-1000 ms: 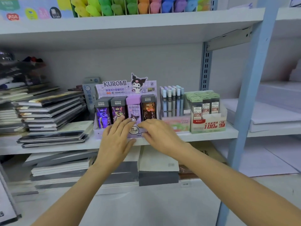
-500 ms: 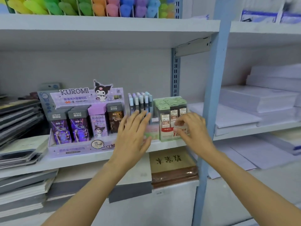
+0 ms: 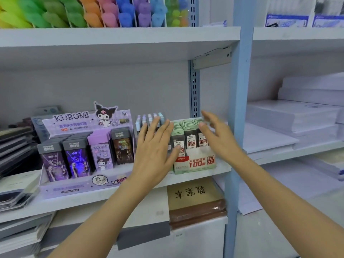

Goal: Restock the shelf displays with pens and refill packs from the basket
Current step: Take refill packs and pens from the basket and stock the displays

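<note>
Left hand (image 3: 154, 155), right hand (image 3: 218, 138) shifted to green box (image 3: 195, 163) of refill packs (image 3: 190, 135)

Bright even light, soft shadow under upper shelf (image 3: 119, 37), right hand (image 3: 218, 135) motion-blurred, wide-angle bending at edges

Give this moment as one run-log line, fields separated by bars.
left hand: open, in front of pens | right hand: open, beside green refill display | held: nothing
</note>
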`<action>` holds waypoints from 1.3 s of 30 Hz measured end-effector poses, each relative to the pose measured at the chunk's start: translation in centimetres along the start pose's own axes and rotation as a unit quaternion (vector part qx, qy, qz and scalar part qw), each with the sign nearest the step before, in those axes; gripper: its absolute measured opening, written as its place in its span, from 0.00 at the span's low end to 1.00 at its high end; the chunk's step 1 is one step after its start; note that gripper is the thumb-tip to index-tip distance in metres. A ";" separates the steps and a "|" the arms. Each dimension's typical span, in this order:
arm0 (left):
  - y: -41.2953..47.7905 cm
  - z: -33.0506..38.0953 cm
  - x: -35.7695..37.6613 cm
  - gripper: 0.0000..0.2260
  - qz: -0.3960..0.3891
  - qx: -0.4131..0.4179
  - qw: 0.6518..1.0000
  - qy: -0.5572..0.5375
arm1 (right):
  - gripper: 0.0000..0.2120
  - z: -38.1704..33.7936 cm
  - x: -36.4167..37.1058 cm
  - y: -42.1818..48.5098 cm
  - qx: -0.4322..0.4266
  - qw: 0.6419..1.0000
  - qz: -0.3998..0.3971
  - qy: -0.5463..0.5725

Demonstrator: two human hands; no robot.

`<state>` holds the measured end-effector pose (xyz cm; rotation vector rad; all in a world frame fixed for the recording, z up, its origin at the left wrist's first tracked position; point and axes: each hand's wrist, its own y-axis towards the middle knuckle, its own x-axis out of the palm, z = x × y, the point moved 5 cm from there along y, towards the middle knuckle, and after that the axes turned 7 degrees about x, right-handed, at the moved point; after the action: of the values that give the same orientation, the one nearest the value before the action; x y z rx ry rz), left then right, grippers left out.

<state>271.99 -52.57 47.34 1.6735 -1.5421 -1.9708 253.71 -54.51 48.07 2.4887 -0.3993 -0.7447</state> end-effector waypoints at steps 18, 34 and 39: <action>-1.1 -1.4 -1.0 0.28 0.014 0.002 1.000 -0.012 | 0.31 -0.9 1.9 1.8 -0.148 0.958 -0.105 -0.220; -0.5 -5.1 -2.5 0.29 -0.011 -0.039 0.996 -0.081 | 0.34 -3.8 3.4 2.2 -0.143 0.950 -0.214 -0.179; 0.1 -8.3 -4.4 0.28 -0.007 -0.070 0.996 -0.046 | 0.25 -6.2 3.3 4.0 -0.139 0.971 -0.170 -0.096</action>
<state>280.20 -54.70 51.41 1.5632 -1.3882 -2.1366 259.38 -56.78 53.31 2.2489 0.0704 -1.1008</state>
